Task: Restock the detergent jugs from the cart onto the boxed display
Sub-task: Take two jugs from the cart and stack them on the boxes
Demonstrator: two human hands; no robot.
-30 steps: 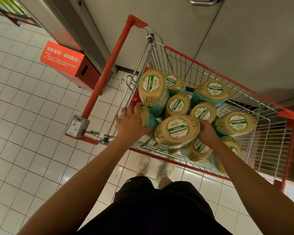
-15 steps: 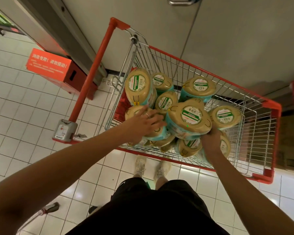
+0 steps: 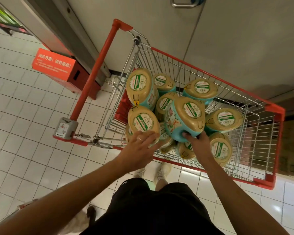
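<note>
Left of the cart (image 3: 278, 141), beside its handle, a red box (image 3: 54, 63) sits on the floor tiles and has no part in the work.

At the cart's near-left corner the left hand (image 3: 139, 146) has changed its hold. A second ago it was wrapped round a jug low in the pile. Now it lies flatter, its fingers stretched nearly straight over the near edge of the near-left jug (image 3: 143, 122), touching it but not closed round it as far as the view shows. I judge it is steadying the heap rather than lifting.

The real change is at the middle of the cart. The right hand (image 3: 197, 141) was sunk among the jugs a second ago. It now has its fingers curled through the teal handle of the lifted jug (image 3: 185, 119). That jug has risen out of the pile and tipped, so its teal side shows as well as its tan end. It hangs above its neighbours, over the cart and not past the rim. One jug is therefore picked, and the carry to the display is what remains for it.

Toward the cart's right end the remaining jugs (image 3: 225, 118) lie with tan ends up, so many are left to move. Beyond the cart's right rim, brown cardboard (image 3: 292, 143) shows in shadow. I cannot tell whether it is the boxed display.
</note>
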